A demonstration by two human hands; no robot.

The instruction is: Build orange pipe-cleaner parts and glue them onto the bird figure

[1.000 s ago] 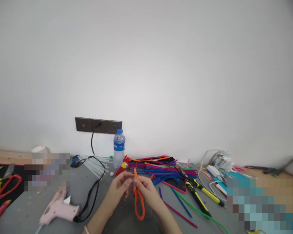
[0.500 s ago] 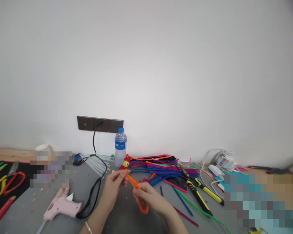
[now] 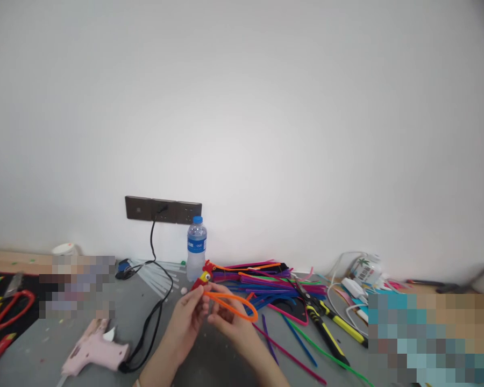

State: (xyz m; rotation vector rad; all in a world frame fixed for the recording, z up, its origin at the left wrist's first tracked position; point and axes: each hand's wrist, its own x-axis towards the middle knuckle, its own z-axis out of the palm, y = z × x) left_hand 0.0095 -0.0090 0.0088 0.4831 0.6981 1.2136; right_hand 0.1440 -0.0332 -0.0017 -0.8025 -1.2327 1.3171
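Observation:
Both my hands hold one orange pipe cleaner (image 3: pixel 242 306) bent into a long loop that lies nearly flat and points right. My left hand (image 3: pixel 189 320) pinches its closed end near the middle of the grey table. My right hand (image 3: pixel 232 325) grips it just beside, under the loop. A small red pipe-cleaner bird (image 3: pixel 204 276) with a yellow face stands just behind my fingers.
A pile of coloured pipe cleaners (image 3: pixel 266 279) lies behind and to the right, with yellow-handled cutters (image 3: pixel 326 328) beside it. A water bottle (image 3: pixel 196 247) stands by the wall socket. A pink glue gun (image 3: pixel 92 349) with a black cord (image 3: pixel 153 317) lies left. Red scissors (image 3: pixel 8 309) are far left.
The orange loop hung downward a second ago; my hands have swung it up and over so it now lies nearly level, pointing right.

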